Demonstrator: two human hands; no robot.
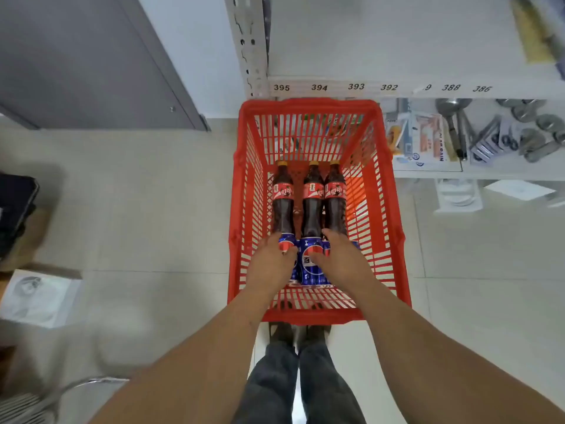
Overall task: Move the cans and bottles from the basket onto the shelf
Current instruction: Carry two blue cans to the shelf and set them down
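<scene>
A red plastic basket [388, 209] stands on the floor below the shelf. Three dark cola bottles [312, 203] with red labels lie side by side in its far half. Three blue cans lie in the near half. My left hand [270, 264] is wrapped over the left can [286, 243]. My right hand [344, 261] covers the right can [327, 250], almost hidden. The middle can [310, 264] lies bare between my hands. The white shelf [382, 41] above has numbered tags along its front edge.
A lower shelf [504, 172] at right holds ladles, metal tools and packets. A grey door [85, 62] is at upper left. A dark box [15, 206] and a printed sheet [39, 298] lie on the tiled floor at left. My legs and feet are below the basket.
</scene>
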